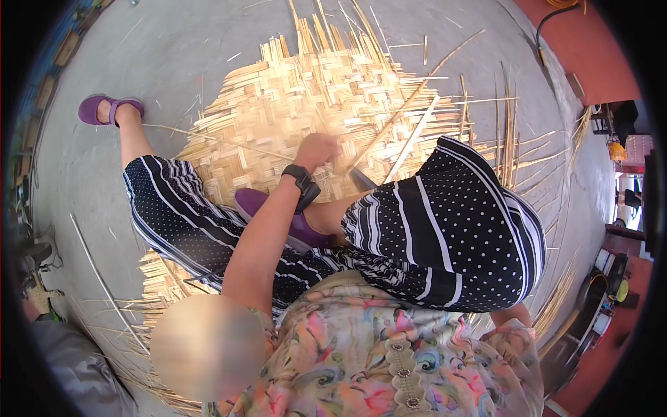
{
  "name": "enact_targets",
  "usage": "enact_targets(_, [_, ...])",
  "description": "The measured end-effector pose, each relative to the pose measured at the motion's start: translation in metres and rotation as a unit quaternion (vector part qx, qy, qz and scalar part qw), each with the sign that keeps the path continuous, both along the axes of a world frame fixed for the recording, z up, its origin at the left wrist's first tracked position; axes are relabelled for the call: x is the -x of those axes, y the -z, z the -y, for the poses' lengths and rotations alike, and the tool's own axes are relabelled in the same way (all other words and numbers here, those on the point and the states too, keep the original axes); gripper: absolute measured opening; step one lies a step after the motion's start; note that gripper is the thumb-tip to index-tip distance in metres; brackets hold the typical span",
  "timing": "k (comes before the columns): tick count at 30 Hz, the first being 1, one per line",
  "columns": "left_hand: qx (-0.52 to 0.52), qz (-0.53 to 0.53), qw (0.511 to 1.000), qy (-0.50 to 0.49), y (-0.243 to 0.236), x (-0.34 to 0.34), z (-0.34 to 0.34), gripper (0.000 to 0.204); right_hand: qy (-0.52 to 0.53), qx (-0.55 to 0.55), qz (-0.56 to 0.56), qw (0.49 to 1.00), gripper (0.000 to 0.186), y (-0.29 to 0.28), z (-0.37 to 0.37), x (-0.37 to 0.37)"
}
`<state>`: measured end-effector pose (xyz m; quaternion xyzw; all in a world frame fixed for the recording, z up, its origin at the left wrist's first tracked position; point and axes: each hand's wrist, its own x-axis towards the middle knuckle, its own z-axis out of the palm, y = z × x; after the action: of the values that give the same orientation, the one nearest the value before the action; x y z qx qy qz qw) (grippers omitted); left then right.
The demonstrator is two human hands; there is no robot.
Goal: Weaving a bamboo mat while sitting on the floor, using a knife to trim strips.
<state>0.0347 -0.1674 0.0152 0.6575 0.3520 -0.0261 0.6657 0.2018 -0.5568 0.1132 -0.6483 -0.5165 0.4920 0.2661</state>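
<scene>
A large woven mat of pale split-bamboo strips point(260, 104) lies on the floor, its loose strip ends sticking out around the edges. Over its middle is my left hand point(318, 150), a dark watch on the wrist. The fingers are curled and somewhat blurred, so what they hold does not show. One thin strip point(215, 141) runs across the mat toward this wrist. Just right of the hand, a dark flat blade-like piece point(363, 179) pokes out beside my raised knee. My right forearm point(511, 316) passes behind that leg, which hides the right hand.
Long loose strips point(507, 132) lie right of the mat, and one pale strip point(417, 135) crosses its surface. My purple shoe point(253, 201) rests on the mat. More weaving point(163, 278) shows below my left leg. A grey covered bundle point(73, 365) sits lower left; a red wall point(590, 48) stands right.
</scene>
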Motion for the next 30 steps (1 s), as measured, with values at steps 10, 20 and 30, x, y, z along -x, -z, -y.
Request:
enact_targets(10, [-0.085, 0.054, 0.993, -0.056, -0.004, -0.005, 0.011, 0.022, 0.002, -0.005, 0.030, 1.000, 0.048, 0.004, 0.020, -0.002])
enact_targets(20, [-0.209, 0.080, 0.970, -0.096, -0.007, -0.010, 0.020, 0.022, -0.021, 0.004, 0.053, 0.998, 0.049, 0.007, 0.026, 0.000])
enact_targets(30, [-0.282, 0.045, 0.949, -0.132, -0.023, -0.017, 0.023, 0.022, -0.037, 0.016, 0.074, 0.996, 0.051, 0.010, 0.033, 0.002])
